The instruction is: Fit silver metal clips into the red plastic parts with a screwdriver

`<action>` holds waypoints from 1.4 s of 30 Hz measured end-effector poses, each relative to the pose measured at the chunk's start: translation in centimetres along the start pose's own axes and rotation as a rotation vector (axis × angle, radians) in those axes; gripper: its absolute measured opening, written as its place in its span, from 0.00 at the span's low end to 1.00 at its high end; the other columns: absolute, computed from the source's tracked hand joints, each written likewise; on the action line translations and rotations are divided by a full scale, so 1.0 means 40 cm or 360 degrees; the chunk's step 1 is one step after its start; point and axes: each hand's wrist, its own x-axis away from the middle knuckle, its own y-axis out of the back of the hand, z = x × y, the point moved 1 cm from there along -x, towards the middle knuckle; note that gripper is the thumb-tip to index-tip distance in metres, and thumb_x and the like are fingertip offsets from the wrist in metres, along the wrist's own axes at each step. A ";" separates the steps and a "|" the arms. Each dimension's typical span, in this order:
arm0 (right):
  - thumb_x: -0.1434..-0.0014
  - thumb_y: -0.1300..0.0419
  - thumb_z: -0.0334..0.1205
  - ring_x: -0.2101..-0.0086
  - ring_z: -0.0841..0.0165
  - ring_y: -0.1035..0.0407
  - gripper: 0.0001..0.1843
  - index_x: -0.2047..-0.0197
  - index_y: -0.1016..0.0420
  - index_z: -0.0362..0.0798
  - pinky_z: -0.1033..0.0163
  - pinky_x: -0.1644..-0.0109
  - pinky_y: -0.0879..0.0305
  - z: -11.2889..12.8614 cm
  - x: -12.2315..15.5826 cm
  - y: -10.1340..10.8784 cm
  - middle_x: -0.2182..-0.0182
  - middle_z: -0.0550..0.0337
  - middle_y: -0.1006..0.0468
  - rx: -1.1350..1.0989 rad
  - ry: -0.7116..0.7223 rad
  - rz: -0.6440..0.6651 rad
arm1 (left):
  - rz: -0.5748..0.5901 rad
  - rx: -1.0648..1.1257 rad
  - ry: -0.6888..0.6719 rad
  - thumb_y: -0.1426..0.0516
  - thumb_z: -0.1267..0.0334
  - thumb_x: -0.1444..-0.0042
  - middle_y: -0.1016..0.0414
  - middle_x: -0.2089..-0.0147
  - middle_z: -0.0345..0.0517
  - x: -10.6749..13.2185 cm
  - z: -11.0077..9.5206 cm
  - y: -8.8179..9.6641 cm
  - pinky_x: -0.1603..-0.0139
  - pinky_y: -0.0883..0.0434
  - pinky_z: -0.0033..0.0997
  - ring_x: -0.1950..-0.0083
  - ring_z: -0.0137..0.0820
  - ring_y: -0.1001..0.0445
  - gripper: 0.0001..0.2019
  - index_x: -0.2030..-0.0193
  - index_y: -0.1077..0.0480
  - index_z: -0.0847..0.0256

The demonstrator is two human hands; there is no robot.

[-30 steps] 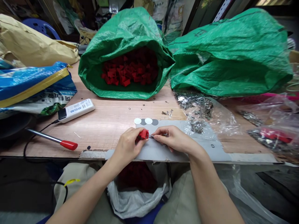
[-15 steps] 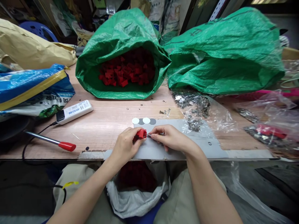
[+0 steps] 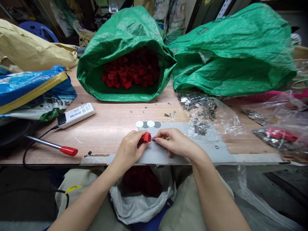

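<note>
My left hand (image 3: 131, 146) is closed around a small red plastic part (image 3: 146, 137), its open end facing right. Pinched in the fingertips of my right hand (image 3: 174, 141) is a thin metal piece (image 3: 153, 138), whose tip meets or nearly touches the red part; its exact kind is too small to make out. Both hands are just above a grey mat (image 3: 154, 155) at the table's front edge. Behind them, white and grey discs (image 3: 150, 124) lie in a row at the mat's far edge.
A green sack (image 3: 96, 86) holding many red parts lies open at the back, another green sack (image 3: 235, 61) to its right. Small metal pieces (image 3: 201, 126) spill from clear plastic at right. A red-tipped lever (image 3: 69, 150) and white device (image 3: 77, 115) are left. Below hangs a white bag (image 3: 137, 211).
Both hands stay almost in place, still holding the red part and the metal piece. The view has shifted very slightly.
</note>
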 end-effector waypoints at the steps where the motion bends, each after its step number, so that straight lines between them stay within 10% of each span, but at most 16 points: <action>1: 0.38 0.44 0.42 0.85 0.73 0.31 0.09 0.62 0.25 0.47 0.69 0.83 0.39 0.002 0.000 -0.002 0.70 0.63 0.26 0.0023 -0.0011 -0.0011 | 0.0005 -0.0006 -0.0003 0.40 0.68 0.40 0.24 0.61 0.45 -0.002 -0.001 0.000 0.59 0.31 0.32 0.59 0.35 0.27 0.07 0.54 0.29 0.59; 12: 0.40 0.43 0.39 0.87 0.75 0.33 0.07 0.65 0.26 0.46 0.69 0.85 0.42 0.024 -0.001 -0.012 0.70 0.63 0.26 0.0124 -0.0031 -0.0062 | 0.0036 -0.0050 -0.0024 0.41 0.68 0.39 0.26 0.63 0.45 -0.005 -0.002 0.003 0.60 0.32 0.33 0.61 0.34 0.29 0.06 0.55 0.30 0.59; 18: 0.38 0.42 0.45 0.85 0.78 0.38 0.12 0.61 0.27 0.44 0.70 0.80 0.35 -0.016 -0.008 0.013 0.77 0.67 0.32 -0.0380 0.0019 0.0188 | -0.0004 0.0056 0.0106 0.41 0.66 0.40 0.24 0.59 0.45 0.003 0.001 -0.006 0.57 0.30 0.34 0.58 0.35 0.26 0.09 0.53 0.29 0.58; 23: 0.37 0.41 0.49 0.81 0.78 0.41 0.17 0.52 0.31 0.45 0.67 0.72 0.31 -0.025 0.000 0.038 0.74 0.68 0.33 -0.0752 0.0326 0.0110 | -0.0087 0.0971 0.0645 0.38 0.58 0.42 0.23 0.57 0.45 -0.006 0.004 0.011 0.63 0.29 0.28 0.62 0.31 0.24 0.13 0.52 0.32 0.58; 30: 0.34 0.44 0.43 0.73 0.72 0.36 0.25 0.35 0.34 0.51 0.67 0.69 0.36 0.042 0.002 -0.037 0.71 0.63 0.29 -0.0229 0.0706 -0.0184 | -0.0209 0.2574 0.1222 0.39 0.57 0.40 0.27 0.67 0.41 -0.027 0.004 0.048 0.82 0.42 0.13 0.77 0.17 0.34 0.12 0.55 0.31 0.62; 42: 0.33 0.45 0.43 0.70 0.67 0.29 0.21 0.39 0.26 0.55 0.62 0.63 0.30 0.058 -0.013 -0.088 0.59 0.54 0.19 0.0068 0.0834 -0.0489 | 0.0019 0.3142 0.1425 0.48 0.59 0.32 0.36 0.74 0.39 -0.026 0.001 0.036 0.86 0.45 0.13 0.82 0.16 0.41 0.16 0.67 0.30 0.68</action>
